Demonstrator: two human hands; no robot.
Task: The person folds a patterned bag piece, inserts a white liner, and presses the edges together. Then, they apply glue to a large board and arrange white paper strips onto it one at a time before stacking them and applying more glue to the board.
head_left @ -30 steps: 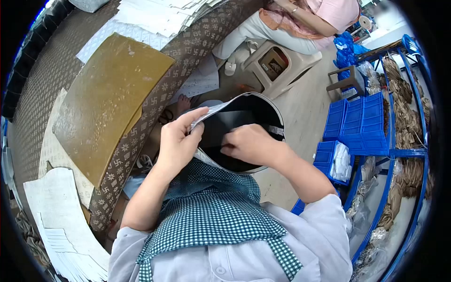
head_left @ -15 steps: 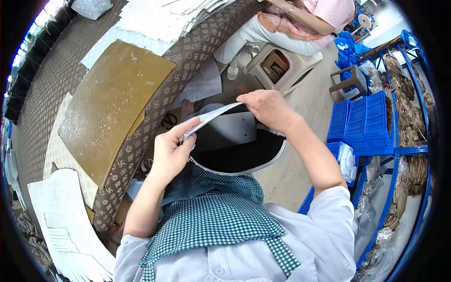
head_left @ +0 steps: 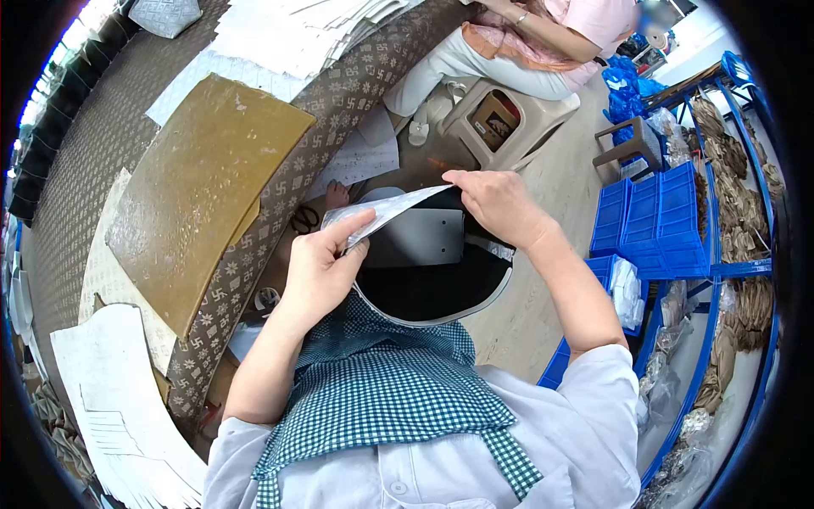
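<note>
A pale, faintly patterned strip of thin sheet material [head_left: 386, 209] stretches between my two hands above my lap. My left hand [head_left: 322, 267] pinches its near left end, thumb below and forefinger laid along the top. At the far right end, the fingertips of my right hand [head_left: 500, 206] are closed on its corner. Just below the strip lies a black piece with a curved, light-edged rim [head_left: 432, 297], over the checked apron [head_left: 390, 382]. A flat grey panel [head_left: 415, 237] with small holes shows between the strip and the black piece.
To my left, a table with patterned brown cloth [head_left: 356, 102] bears a brown board [head_left: 208, 195] and white paper sheets [head_left: 280, 34]. Ahead, a person [head_left: 543, 42] sits on a beige stool [head_left: 509, 127]. Blue crates [head_left: 653, 220] and a blue shelf rack [head_left: 738, 271] stand right.
Both hands have shifted slightly to the right, the right one also a little nearer to me. The pale strip has tilted so that more of its face shows.
</note>
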